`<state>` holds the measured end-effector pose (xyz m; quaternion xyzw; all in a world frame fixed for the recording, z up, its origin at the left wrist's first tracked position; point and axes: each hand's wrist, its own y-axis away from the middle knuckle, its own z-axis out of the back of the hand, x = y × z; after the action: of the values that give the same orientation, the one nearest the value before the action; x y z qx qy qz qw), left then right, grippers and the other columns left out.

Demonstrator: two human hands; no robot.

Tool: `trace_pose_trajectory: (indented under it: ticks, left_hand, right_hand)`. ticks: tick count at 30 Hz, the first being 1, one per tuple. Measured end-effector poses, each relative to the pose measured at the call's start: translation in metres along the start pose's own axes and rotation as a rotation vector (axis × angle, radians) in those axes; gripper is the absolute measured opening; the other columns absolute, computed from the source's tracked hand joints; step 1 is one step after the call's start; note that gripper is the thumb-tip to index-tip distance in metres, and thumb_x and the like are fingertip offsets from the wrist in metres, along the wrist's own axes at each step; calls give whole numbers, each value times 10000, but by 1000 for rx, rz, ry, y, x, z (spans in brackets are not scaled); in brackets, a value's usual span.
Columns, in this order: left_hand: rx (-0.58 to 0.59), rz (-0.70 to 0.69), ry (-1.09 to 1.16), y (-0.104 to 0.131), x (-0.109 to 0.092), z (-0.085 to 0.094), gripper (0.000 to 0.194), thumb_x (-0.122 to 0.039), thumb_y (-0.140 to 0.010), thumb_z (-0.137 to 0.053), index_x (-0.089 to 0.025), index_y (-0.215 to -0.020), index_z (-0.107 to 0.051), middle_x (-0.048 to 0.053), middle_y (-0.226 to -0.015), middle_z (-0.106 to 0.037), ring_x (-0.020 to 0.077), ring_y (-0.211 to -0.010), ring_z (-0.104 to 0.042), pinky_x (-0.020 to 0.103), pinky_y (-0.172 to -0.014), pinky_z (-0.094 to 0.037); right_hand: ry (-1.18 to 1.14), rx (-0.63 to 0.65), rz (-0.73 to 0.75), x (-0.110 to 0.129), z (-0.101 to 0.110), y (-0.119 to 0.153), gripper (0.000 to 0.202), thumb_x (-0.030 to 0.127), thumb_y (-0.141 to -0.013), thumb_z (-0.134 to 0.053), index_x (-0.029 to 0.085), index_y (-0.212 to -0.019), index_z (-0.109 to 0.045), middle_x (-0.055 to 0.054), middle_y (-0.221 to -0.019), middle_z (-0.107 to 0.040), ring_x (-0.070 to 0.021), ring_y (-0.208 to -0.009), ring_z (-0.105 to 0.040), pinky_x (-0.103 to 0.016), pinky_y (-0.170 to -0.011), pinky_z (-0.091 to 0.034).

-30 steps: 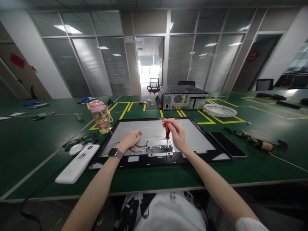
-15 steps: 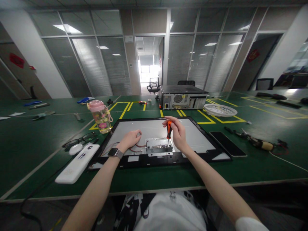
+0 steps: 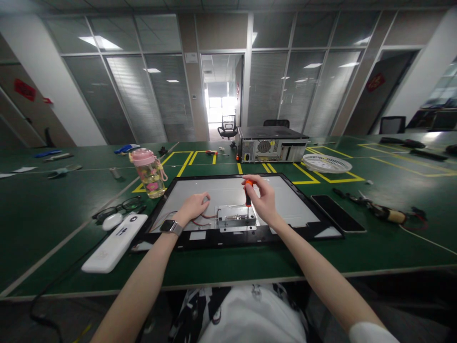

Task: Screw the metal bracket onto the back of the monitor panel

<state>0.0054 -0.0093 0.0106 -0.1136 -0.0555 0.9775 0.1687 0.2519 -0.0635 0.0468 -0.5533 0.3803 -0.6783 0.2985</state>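
An orange-and-black screwdriver [image 3: 248, 194] is gripped in my right hand [image 3: 264, 197], nearly upright. Its shaft points down at the metal bracket [image 3: 232, 218], at the bracket's right part; the exact tip contact is too small to tell. The bracket lies on the back of a flat display panel [image 3: 221, 189] with a black frame. My left hand [image 3: 193, 208], with a watch on the wrist, rests on the panel left of the bracket, fingers loosely apart and holding nothing. Thin reddish-brown wires [image 3: 202, 222] run from the bracket to beneath that hand.
Left of the panel are a pink-lidded bottle [image 3: 148, 174], glasses [image 3: 119, 208] and a white power bank [image 3: 114, 244]. A black phone [image 3: 337, 213] and an electric tool [image 3: 387, 213] lie on the right. Behind stand a computer case [image 3: 273, 145] and a white basket [image 3: 326, 163].
My right hand has shifted the screwdriver's handle slightly left and turned its grip; the tool's lower end has moved a little left too. My left hand stays where it was.
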Motion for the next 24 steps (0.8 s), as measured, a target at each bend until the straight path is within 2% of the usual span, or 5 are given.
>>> trace_pose_trajectory:
  ticks: [5, 10, 12, 20, 24]
  left_hand:
    - [2, 9, -6, 0, -2, 0, 272, -273, -911, -473, -200, -1113, -640, 88, -954, -722, 238, -920, -668, 300, -799, -468]
    - [9, 20, -7, 1, -3, 2, 274, -275, -911, -472, -198, -1113, -640, 84, -913, -724, 238, -877, -671, 299, -763, -469]
    - [10, 21, -8, 2, -4, 3, 275, -275, -912, -470, -198, -1113, -641, 86, -917, -723, 238, -879, -671, 299, -762, -468]
    - [-1, 11, -10, 0, -3, 1, 270, -269, -905, -481, -198, -1111, -641, 89, -952, -722, 240, -907, -669, 303, -788, -469]
    - [-2, 10, -12, 0, -2, 1, 274, -268, -905, -477, -196, -1110, -643, 88, -919, -724, 243, -884, -673, 305, -776, -473]
  right_hand:
    - [161, -48, 79, 2, 0, -2, 69, 298, -847, -670, 238, -878, -685, -7, -772, -568, -192, -757, -565, -360, -741, -477]
    - [4, 55, 46, -4, 3, 1, 261, 252, -955, -414, 225, -1014, -667, -60, -949, -650, -214, -884, -621, -382, -790, -482]
    - [-24, 61, 24, -5, 4, 2, 269, 238, -955, -402, 227, -1044, -655, -57, -942, -672, -212, -874, -637, -378, -785, -487]
    - [166, -36, 83, 1, 0, -2, 75, 263, -853, -650, 234, -918, -670, -9, -791, -556, -190, -760, -567, -355, -750, -472]
    - [82, 14, 76, -2, 3, 0, 163, 260, -940, -496, 231, -964, -654, -45, -890, -620, -211, -865, -600, -376, -790, -470]
